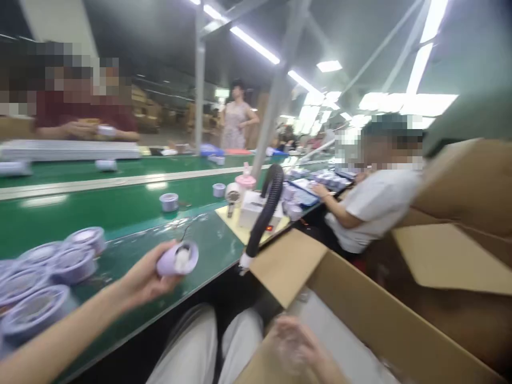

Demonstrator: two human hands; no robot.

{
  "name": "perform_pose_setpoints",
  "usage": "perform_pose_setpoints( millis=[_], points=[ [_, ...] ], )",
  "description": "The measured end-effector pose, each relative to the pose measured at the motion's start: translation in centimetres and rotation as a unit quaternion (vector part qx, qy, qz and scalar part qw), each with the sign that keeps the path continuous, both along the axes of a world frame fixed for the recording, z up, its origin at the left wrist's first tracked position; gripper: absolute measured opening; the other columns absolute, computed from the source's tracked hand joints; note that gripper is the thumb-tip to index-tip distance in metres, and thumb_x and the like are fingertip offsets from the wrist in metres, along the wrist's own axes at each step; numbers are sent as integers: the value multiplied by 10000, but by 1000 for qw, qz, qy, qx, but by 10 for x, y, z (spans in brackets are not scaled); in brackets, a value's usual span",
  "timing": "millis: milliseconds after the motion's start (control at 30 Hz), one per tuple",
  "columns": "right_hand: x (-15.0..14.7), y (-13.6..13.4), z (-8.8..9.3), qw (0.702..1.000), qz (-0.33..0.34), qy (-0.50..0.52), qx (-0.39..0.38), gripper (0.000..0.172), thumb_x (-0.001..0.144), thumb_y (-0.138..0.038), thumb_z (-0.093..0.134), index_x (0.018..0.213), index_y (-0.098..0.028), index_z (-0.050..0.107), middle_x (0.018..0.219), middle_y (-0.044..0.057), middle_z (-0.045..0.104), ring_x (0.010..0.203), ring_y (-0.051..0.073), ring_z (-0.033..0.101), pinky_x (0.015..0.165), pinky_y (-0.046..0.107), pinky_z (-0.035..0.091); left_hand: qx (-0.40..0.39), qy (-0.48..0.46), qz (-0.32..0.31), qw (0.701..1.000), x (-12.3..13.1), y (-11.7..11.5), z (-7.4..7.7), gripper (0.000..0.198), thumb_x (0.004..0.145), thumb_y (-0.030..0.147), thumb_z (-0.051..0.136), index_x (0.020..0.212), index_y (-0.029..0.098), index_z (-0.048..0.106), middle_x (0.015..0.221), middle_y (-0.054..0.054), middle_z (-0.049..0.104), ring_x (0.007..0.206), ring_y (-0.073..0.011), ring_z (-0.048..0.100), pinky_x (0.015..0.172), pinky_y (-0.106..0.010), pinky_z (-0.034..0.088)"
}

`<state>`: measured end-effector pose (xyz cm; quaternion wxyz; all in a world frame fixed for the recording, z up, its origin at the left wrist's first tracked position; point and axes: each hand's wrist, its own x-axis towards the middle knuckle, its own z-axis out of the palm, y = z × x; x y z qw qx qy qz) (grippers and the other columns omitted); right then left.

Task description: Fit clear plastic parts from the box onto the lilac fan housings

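My left hand point(154, 277) is closed around a lilac plastic cylindrical housing point(167, 262), held tilted above the bench edge. The housing's open end faces right and shows a white part inside; a thin dark wire sticks up behind it. Over the open cardboard box point(360, 298) is my right hand point(300, 341), blurred, its fingers curled around what looks like a clear plastic piece point(291, 356). More lilac round housings point(74, 262) are grouped on the bench at left, beside my left forearm.
A green conveyor point(120, 197) runs past, carrying a few lilac parts point(168, 201). A black flexible hose point(266, 213) bends over the bench edge near a white box-shaped device point(256, 210). A co-worker in a white shirt point(380, 202) sits at right; another person point(86, 114) works opposite.
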<state>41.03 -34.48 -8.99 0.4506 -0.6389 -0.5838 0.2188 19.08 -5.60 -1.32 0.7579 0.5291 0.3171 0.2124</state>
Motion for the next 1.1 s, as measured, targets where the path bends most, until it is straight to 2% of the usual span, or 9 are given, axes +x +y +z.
perform_pose_setpoints(
  millis=[67,133,233,333,500,700,800,1000,1100],
  points=[
    [-7,1,-4,997,35,-66,26,582,856,-673,486,1271,-274,570,1068,102,605,896,237,664,780,338,563,-173,5,-53,983,17,-31,-31,293,810,410,603,839,119,612,540,-24,588,369,-112,515,304,-187,397],
    [-16,15,-14,978,18,-194,79,621,843,-645,536,1355,-297,496,1115,112,562,953,243,647,822,334,550,-172,1,-114,978,30,-58,-57,345,794,490,610,850,150,598,534,4,568,368,-102,497,319,-181,395],
    [-27,36,-27,902,-47,-408,131,722,776,-578,659,1411,-338,413,1207,156,533,948,296,644,728,380,577,-106,49,-201,973,44,-86,-76,427,756,593,588,807,170,553,541,25,519,382,-82,452,308,-147,313],
    [-33,45,-26,861,-111,-492,70,828,616,-499,803,1359,-311,488,1281,223,511,894,366,651,588,429,586,0,75,-274,959,49,-95,-75,448,754,611,526,788,165,554,597,24,475,412,-74,390,295,-150,208],
    [-44,40,2,888,-95,-451,5,725,631,-312,800,1311,-259,555,1337,217,507,980,361,638,713,449,596,242,92,-282,924,46,-92,-63,293,774,426,522,680,151,562,697,-8,512,657,-121,477,465,-157,359],
    [-61,18,21,918,-184,-352,-19,509,873,-273,586,1375,-267,502,1346,149,506,1126,314,583,880,455,556,87,130,-223,962,29,-84,-57,403,785,547,430,863,169,548,641,34,444,450,-79,381,318,-146,230],
    [-74,14,19,920,-154,-361,-9,510,893,-312,563,1395,-295,476,1374,154,471,1121,334,570,837,476,564,61,143,-211,965,25,-84,-60,402,806,550,414,896,180,544,667,32,472,452,-72,394,324,-135,242],
    [-83,31,18,915,-160,-360,-84,473,856,-195,607,1319,-269,554,1443,177,389,1118,356,533,801,501,551,117,131,-262,949,24,-95,-63,334,822,464,510,816,156,641,665,11,528,522,-97,451,395,-172,310],
    [-73,35,19,954,-103,-258,-114,289,763,-104,695,1020,-236,691,1370,125,461,1152,321,515,894,482,510,190,99,-254,943,21,-101,-58,240,822,387,582,813,169,681,840,-27,618,779,-147,551,671,-217,452]
  ],
)
